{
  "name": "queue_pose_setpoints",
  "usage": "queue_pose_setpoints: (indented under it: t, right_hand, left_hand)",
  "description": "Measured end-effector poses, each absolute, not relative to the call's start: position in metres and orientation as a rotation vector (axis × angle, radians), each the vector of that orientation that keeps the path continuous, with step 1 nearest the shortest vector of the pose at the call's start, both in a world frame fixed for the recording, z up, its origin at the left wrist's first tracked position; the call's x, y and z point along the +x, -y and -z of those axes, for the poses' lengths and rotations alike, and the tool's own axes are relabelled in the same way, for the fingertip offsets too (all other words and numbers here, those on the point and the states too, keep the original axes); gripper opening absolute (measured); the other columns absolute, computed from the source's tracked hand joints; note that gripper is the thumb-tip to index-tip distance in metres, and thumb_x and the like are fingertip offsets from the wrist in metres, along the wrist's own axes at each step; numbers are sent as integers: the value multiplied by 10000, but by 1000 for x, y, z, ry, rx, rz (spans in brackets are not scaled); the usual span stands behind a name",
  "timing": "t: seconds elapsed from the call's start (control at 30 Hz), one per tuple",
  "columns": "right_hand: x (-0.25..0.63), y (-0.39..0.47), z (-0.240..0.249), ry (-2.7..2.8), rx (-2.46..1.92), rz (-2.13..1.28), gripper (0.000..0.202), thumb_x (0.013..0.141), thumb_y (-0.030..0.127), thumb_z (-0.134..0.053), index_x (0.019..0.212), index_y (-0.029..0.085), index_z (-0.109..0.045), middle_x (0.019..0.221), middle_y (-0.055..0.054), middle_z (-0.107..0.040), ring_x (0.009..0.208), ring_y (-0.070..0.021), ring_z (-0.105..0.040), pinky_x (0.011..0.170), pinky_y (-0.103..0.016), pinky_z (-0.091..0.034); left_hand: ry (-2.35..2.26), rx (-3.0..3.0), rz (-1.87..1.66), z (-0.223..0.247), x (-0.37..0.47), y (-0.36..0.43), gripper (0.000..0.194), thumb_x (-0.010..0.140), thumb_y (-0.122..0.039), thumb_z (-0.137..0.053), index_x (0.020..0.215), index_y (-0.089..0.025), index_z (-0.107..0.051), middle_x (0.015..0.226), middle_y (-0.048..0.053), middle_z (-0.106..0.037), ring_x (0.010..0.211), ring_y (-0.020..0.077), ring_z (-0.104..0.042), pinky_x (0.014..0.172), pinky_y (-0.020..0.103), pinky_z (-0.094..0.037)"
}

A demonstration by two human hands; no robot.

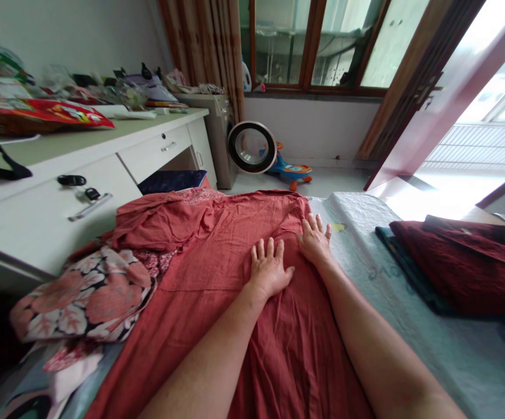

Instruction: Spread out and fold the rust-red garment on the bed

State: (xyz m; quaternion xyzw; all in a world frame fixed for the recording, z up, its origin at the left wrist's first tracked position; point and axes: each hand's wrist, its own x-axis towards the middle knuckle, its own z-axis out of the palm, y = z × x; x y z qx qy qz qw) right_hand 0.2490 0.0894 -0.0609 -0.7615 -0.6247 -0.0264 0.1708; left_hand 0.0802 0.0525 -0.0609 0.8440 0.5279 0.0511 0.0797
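Note:
A long rust-red garment [217, 262] lies spread over the bed, wrinkled, its near end running out of view below. My left hand [270, 269] rests flat on the middle of the cloth with fingers spread. Close by on the right, my right hand [315, 240] lies palm down along the garment's right edge, its fingers apart. Neither hand holds anything. To the left of the garment is a bunched floral cloth [90, 297] with large pink flowers on black.
Folded dark red clothes [462, 262] lie at right on the pale blue bedsheet [357, 215]. A white desk [51, 203] with piled items lines the left side. Beyond it stands a washing machine with its round door [252, 147] open. A blue ride-on toy [289, 169] sits behind.

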Motion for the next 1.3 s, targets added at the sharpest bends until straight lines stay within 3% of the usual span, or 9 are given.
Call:
queue_pose_setpoints:
  t: [0.1,0.17,0.27,0.47,0.67,0.87,1.0,1.13,1.3]
  right_hand:
    - [244,-92,63,1939,-1845,61,522,935,177,-322,1434,111,-461,1554,-123,-383,1451,-181,-302,1188,-376,-258]
    - [241,-93,66,2048,-1760,-42,508,941,169,-303,1407,105,-495,1496,-125,-467,1387,-166,-408,1159,-330,-312]
    - [240,-94,71,2132,-1848,-140,489,970,242,-324,1414,129,-496,1499,-100,-471,1394,-210,-403,1173,-387,-288]
    - [239,-93,71,2124,-2087,-149,538,1005,355,-288,1512,191,-361,1611,-40,-281,1481,-223,-235,1199,-436,-205]
    - [237,-93,65,2041,-2243,-172,571,1003,448,-286,1533,238,-321,1637,-72,-195,1495,-246,-187,1191,-468,-178]
    - [239,-90,63,2082,-2263,-204,590,1012,472,-258,1552,235,-271,1642,-88,-167,1502,-251,-160,1187,-469,-178]
    - [240,-90,63,2066,-2261,-208,579,1015,468,-257,1546,240,-290,1641,-84,-176,1502,-251,-163,1190,-469,-173]
    - [238,-91,63,2043,-2256,-192,575,1011,476,-273,1537,245,-313,1637,-83,-193,1500,-249,-170,1192,-467,-172]
    - [238,-90,63,2049,-2252,-183,578,1013,469,-272,1538,232,-310,1633,-91,-205,1498,-251,-178,1189,-462,-179]
  left_hand:
    - [-1582,2518,-126,61,80,-53,854,890,-625,-429,1566,-157,-195,1626,160,-207,1489,414,-124,1182,583,-137]
    - [-1576,2517,-120,61,80,-53,855,892,-629,-419,1565,-151,-194,1628,160,-202,1491,410,-117,1185,579,-132]
    - [-1575,2515,-139,61,80,-53,859,886,-629,-429,1563,-151,-200,1629,160,-194,1488,410,-131,1185,577,-133]
    - [-1570,2522,-182,61,80,-53,845,886,-606,-455,1554,-145,-223,1617,171,-228,1478,417,-164,1179,580,-145]
    - [-1572,2531,-230,60,80,-51,817,881,-578,-491,1541,-163,-250,1612,164,-248,1481,398,-170,1174,610,-146]
    - [-1243,2650,-520,56,85,-53,592,957,-259,-360,1526,-120,-268,1600,114,-302,1498,214,-201,1222,442,-181]
    - [-1233,2594,-528,63,85,-55,611,936,-140,-321,1536,-90,-214,1572,146,-352,1462,209,-303,1188,430,-276]
    - [-1304,2572,-405,64,83,-53,672,943,-251,-431,1532,-32,-191,1566,193,-343,1465,250,-296,1189,406,-279]
    - [-1365,2543,-320,59,85,-48,749,938,-413,-475,1550,-89,-190,1609,141,-272,1498,302,-185,1211,441,-214]
